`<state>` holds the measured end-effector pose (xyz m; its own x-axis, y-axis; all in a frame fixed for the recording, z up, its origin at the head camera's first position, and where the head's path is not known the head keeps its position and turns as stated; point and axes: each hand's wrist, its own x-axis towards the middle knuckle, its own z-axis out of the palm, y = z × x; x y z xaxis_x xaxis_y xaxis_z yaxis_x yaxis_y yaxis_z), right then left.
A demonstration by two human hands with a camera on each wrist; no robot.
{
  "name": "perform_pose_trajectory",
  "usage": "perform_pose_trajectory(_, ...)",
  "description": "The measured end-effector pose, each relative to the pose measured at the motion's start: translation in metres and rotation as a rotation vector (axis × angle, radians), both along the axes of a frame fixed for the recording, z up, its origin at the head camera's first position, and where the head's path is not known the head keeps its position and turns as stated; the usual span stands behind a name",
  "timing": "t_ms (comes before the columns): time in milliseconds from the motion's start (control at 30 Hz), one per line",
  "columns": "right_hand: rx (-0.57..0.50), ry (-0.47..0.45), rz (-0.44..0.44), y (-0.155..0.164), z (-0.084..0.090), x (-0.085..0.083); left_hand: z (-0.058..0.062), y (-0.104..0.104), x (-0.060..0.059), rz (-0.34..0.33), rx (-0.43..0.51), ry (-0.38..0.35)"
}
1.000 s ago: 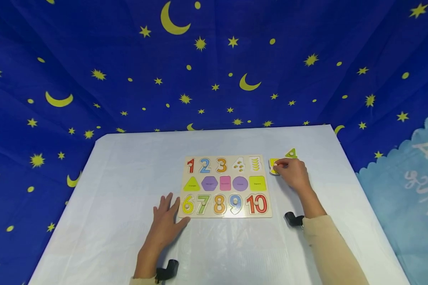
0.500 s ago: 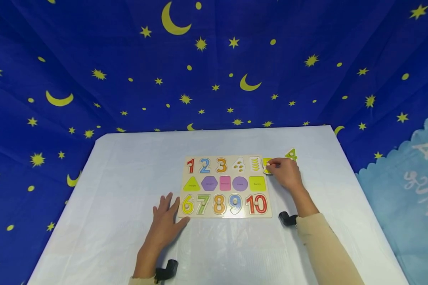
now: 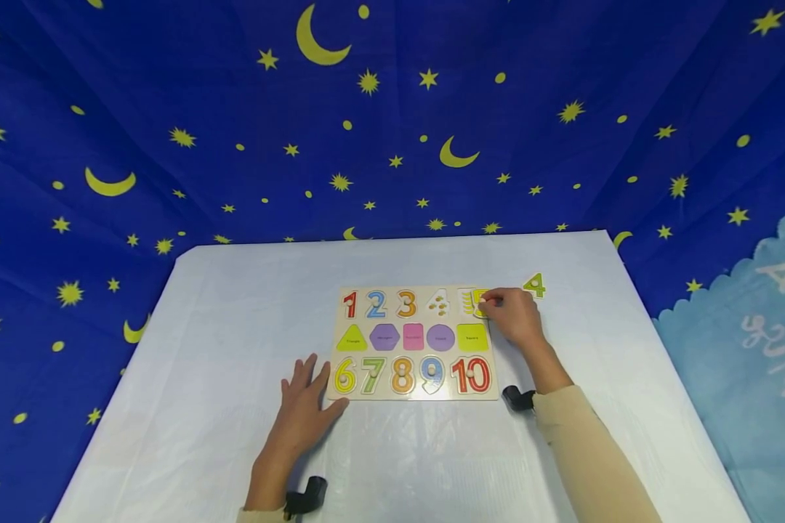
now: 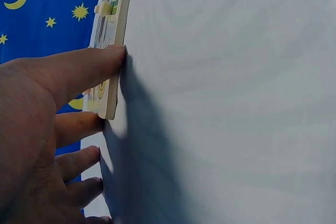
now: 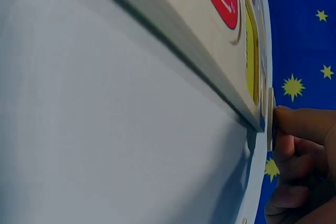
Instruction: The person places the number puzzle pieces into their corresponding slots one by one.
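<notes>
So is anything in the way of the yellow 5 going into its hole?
Nothing visible is. The right hand holds the yellow 5 at the open slot's right edge, and the slot holds no other piece.

Cream long sleeve (image 3: 589, 450) on the right arm; black wrist-mounted cameras (image 3: 306, 495) on both.

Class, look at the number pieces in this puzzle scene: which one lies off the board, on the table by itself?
The green 4. It lies on the white table beyond the board's far right corner; nobody touches it.
</notes>
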<state>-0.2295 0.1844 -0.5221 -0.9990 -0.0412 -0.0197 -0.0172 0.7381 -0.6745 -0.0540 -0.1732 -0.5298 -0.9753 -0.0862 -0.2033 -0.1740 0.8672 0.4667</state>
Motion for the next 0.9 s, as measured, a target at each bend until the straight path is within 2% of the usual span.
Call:
perform_pose_trajectory(233,-0.002,0.013,0.003,-0.009,0.001,0.000,-0.003,-0.001,0.001,-0.007,-0.001,0.002)
perform_pose_trajectory(900,0.048,-0.035,0.011,-0.025,-0.003,-0.006,-0.003,-0.001,0.002,-0.009,-0.002,0.009)
